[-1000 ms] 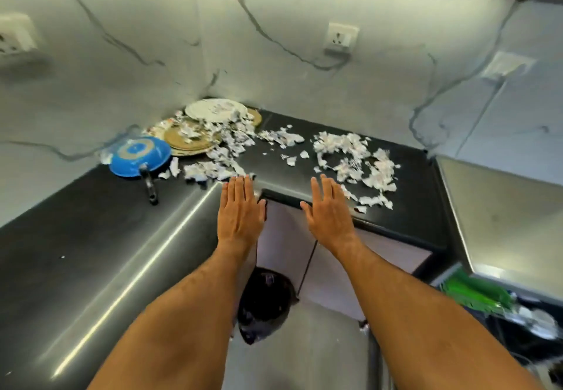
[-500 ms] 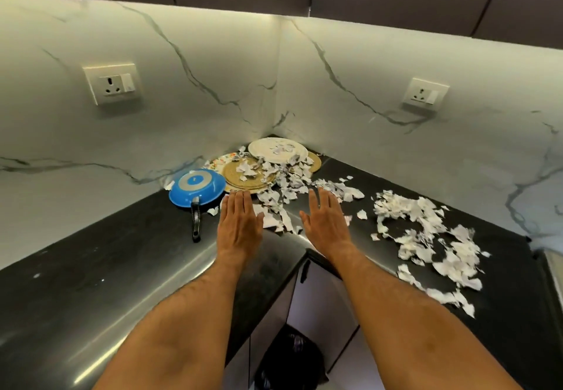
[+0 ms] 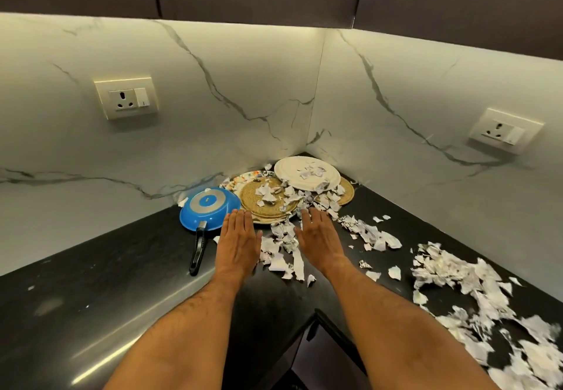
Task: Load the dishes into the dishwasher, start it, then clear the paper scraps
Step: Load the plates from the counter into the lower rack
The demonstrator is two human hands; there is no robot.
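Both hands flat, palms down, fingers straight, holding nothing: left hand (image 3: pixel 237 241) near the blue pan (image 3: pixel 209 209), right hand (image 3: pixel 316 235) over the paper scraps (image 3: pixel 283 248). Pan lies upside down, handle toward the table's near edge. Plates (image 3: pixel 307 174) and woven mats (image 3: pixel 268 200) stacked in the back corner of the black table (image 3: pixel 100 280), scraps on them. More scraps spread along the right side.
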